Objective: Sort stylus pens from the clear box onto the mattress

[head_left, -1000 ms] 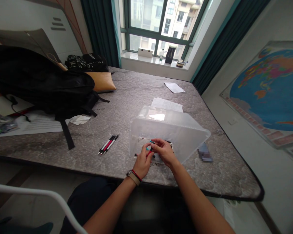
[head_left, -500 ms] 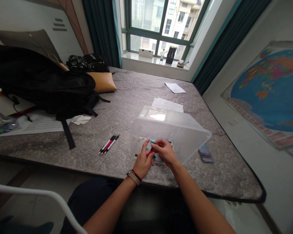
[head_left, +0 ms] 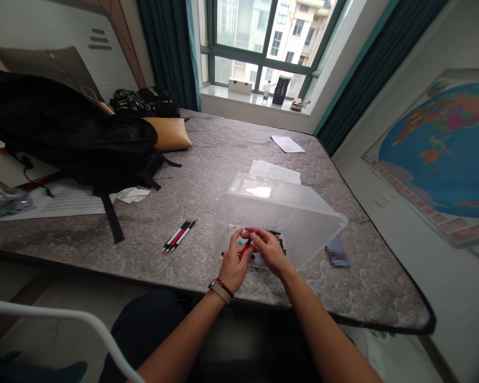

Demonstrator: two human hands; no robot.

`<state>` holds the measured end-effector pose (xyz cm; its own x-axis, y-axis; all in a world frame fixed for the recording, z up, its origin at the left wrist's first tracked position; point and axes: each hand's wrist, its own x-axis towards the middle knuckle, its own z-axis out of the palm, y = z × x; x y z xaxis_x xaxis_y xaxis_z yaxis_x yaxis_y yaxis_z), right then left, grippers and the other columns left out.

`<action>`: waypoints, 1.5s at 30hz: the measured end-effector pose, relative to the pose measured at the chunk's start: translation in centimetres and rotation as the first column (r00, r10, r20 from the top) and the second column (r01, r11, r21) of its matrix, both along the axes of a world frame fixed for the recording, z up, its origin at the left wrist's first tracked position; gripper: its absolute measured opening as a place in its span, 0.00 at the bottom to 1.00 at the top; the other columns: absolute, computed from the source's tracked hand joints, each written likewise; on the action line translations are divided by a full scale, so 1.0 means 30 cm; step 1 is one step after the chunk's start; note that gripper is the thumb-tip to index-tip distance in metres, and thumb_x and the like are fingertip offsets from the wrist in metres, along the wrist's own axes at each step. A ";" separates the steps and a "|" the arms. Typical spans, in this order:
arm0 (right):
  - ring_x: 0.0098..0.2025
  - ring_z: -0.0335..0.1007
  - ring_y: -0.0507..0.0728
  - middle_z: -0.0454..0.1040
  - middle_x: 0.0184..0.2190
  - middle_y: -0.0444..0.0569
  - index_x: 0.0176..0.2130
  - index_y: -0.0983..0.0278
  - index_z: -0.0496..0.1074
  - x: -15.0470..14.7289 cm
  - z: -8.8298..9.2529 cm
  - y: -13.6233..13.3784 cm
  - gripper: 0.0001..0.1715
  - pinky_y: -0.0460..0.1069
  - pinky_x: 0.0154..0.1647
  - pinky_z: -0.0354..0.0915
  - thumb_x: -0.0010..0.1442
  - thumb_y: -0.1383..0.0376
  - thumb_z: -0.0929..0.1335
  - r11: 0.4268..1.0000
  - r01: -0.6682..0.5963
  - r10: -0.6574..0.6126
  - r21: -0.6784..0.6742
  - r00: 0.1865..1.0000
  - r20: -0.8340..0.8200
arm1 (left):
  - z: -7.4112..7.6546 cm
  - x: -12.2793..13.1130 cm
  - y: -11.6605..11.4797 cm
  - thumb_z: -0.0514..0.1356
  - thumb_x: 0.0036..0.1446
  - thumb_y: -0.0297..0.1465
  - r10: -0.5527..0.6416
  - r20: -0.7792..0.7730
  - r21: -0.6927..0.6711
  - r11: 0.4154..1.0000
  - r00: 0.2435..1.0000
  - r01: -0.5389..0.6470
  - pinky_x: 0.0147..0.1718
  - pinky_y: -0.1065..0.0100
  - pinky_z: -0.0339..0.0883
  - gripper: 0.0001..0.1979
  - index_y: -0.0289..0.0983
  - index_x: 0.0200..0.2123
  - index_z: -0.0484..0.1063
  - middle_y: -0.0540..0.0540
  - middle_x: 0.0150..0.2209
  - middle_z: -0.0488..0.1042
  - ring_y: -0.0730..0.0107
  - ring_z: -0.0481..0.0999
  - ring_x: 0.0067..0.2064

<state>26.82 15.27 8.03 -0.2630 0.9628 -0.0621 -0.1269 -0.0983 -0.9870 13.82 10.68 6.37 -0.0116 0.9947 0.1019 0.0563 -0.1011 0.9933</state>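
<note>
A red pen (head_left: 245, 249) with a black section is between my two hands, right at the mouth of a translucent plastic bin (head_left: 303, 229). My left hand (head_left: 233, 265) is closed around the red barrel. My right hand (head_left: 270, 251) pinches at the black upper section, its fingertips close to those of the left. Small loose parts (head_left: 281, 240), dark and metallic, lie in the bin behind my hands, partly hidden by them. Left of the bin, several assembled pens (head_left: 179, 235) with white, red and black barrels lie side by side on the table.
White papers (head_left: 274, 171) lie behind the bin, and a blurred dark-blue item (head_left: 337, 252) is at its right. A black backpack (head_left: 67, 133) with hanging straps and a tan pouch (head_left: 170, 133) occupy the left side. The table's front edge runs just below my wrists.
My right fingers have shifted slightly around the pen's upper end. A small teal piece seen by the right fingertips before no longer shows there. The bin and the row of pens stay put.
</note>
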 end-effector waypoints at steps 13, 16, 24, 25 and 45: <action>0.34 0.73 0.55 0.77 0.38 0.51 0.43 0.63 0.75 0.010 0.002 0.003 0.21 0.47 0.29 0.67 0.54 0.52 0.73 0.987 -0.025 -0.004 -0.158 0.984 -0.181 | -0.007 0.004 0.001 0.56 0.63 0.35 -0.083 0.158 -0.040 0.995 0.984 0.090 0.38 0.68 0.68 0.32 0.38 0.65 0.48 0.47 0.33 0.78 0.73 0.75 0.31; 0.31 0.73 0.54 0.78 0.33 0.49 0.36 0.64 0.74 0.003 -0.003 0.004 0.18 0.46 0.28 0.66 0.51 0.54 0.75 0.988 0.041 -0.064 -0.150 0.986 -0.151 | -0.017 0.007 0.007 0.59 0.61 0.35 -0.073 0.199 -0.055 0.995 0.977 0.085 0.37 0.69 0.68 0.34 0.39 0.66 0.47 0.48 0.32 0.78 0.73 0.76 0.31; 0.36 0.74 0.57 0.79 0.37 0.50 0.40 0.62 0.75 -0.004 0.006 -0.001 0.19 0.49 0.34 0.68 0.52 0.53 0.74 0.991 -0.002 -0.024 -0.137 0.981 -0.190 | -0.022 0.003 0.020 0.62 0.58 0.36 -0.021 0.249 -0.109 0.993 0.968 0.050 0.31 0.73 0.68 0.36 0.40 0.65 0.49 0.49 0.31 0.78 0.75 0.74 0.27; 0.39 0.74 0.58 0.78 0.39 0.51 0.42 0.62 0.75 0.001 0.008 -0.001 0.21 0.50 0.37 0.69 0.52 0.54 0.74 0.990 -0.035 0.006 -0.138 0.978 -0.207 | -0.020 -0.001 0.022 0.62 0.57 0.36 -0.019 0.264 -0.116 0.992 0.964 0.051 0.30 0.73 0.67 0.36 0.40 0.65 0.49 0.49 0.30 0.77 0.75 0.74 0.27; 0.29 0.71 0.50 0.77 0.33 0.44 0.39 0.61 0.76 0.049 -0.016 0.048 0.20 0.44 0.28 0.68 0.45 0.59 0.78 0.883 0.318 -0.428 -0.345 0.846 -0.318 | 0.032 -0.001 -0.016 0.63 0.56 0.33 -0.342 0.068 0.035 0.940 0.937 0.340 0.37 0.68 0.71 0.34 0.42 0.64 0.55 0.41 0.47 0.78 0.65 0.79 0.39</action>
<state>28.28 16.70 7.56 0.0567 0.9513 -0.3030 -0.5618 -0.2204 -0.7973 13.79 10.20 7.34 0.3197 0.9377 0.1359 -0.0570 -0.1242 0.9906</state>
